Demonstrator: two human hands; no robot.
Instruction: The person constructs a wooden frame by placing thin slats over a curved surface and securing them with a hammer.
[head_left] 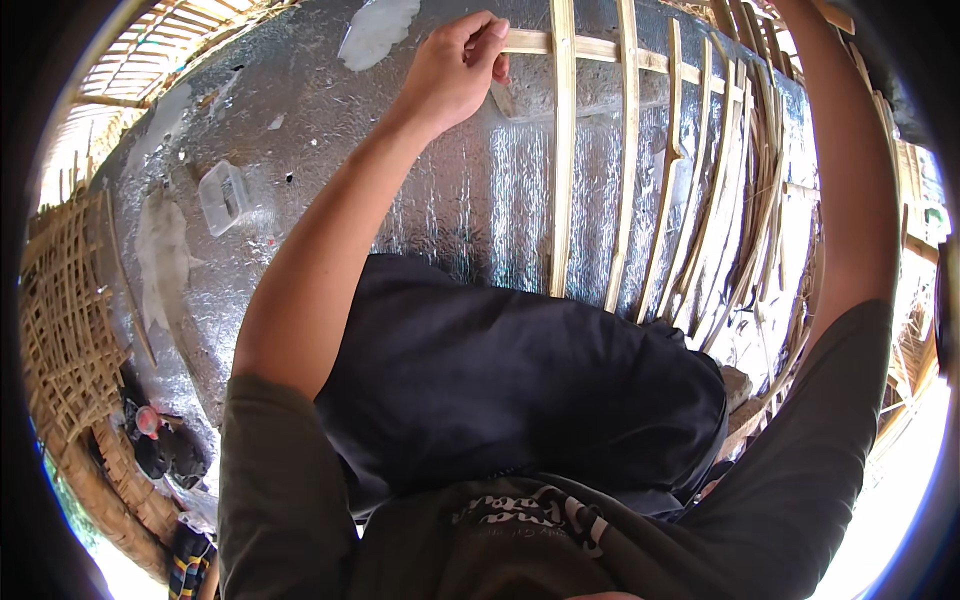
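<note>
My left hand [455, 68] pinches the end of a horizontal bamboo strip [590, 47] near the top of the view. That strip crosses over and under several long upright bamboo strips [562, 150] laid on a silver foil mat [440, 190]. My right arm [850, 190] reaches up along the right side; its hand is beyond the top edge of the picture and cannot be seen. My dark-trousered knee [500, 380] sits below the strips.
A small clear plastic box [222, 195] lies on the mat at left. A partly woven bamboo panel [65, 320] lies at far left, with a woven basket rim [120, 480] below it. More loose bamboo strips [770, 200] pile at the right.
</note>
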